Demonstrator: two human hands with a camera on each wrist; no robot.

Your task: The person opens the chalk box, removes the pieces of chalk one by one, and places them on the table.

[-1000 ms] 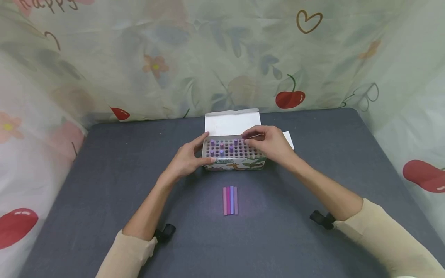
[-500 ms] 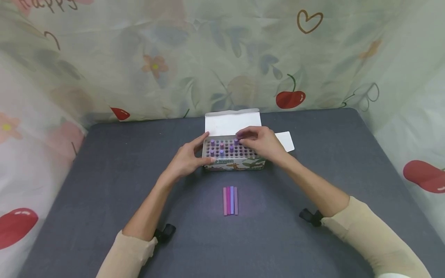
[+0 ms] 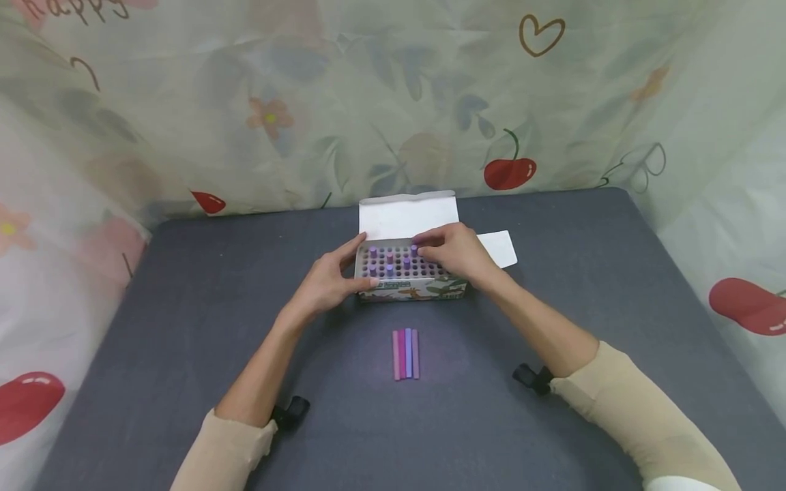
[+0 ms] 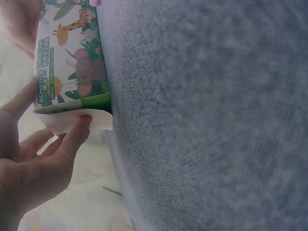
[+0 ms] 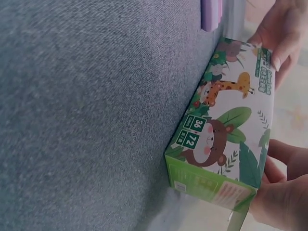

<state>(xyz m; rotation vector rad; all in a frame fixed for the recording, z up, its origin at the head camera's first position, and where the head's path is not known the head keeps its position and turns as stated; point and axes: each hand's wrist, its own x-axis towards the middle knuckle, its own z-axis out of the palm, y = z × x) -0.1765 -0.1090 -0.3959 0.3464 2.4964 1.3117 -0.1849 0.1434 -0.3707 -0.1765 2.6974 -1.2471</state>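
Sticks point(image 3: 406, 262) in purple, pink and pale blue are held upright in the perforated tray point(image 3: 420, 270) of a printed box point(image 3: 424, 292), which is set toward the far edge of the dark table point(image 3: 245, 368), its white lid point(image 3: 405, 218) folded back. Six can be counted; more may be hidden by the right hand point(image 3: 457, 252). A row point(image 3: 402, 354) of four more is laid side by side on the table, in front of the box and apart from it.

The box is gripped at its left end by the left hand point(image 3: 325, 278), with the thumb placed on the front wall and the fingers spread toward the rear corner. Thumb and forefinger of the right hand are placed close about one purple stick point(image 3: 414, 251) in the back row of holes; whether it is actually pinched cannot be told, since only the outside of the box is shown by the wrist views.

The step in hand is judged to be the grasping of that single stick. For the next move, a light pinch on its short protruding end seems to be called for, then a straight pull along the hole, so that neighbouring sticks are not knocked. Steady pressure at the left end would be needed, as the box could otherwise be dragged along.
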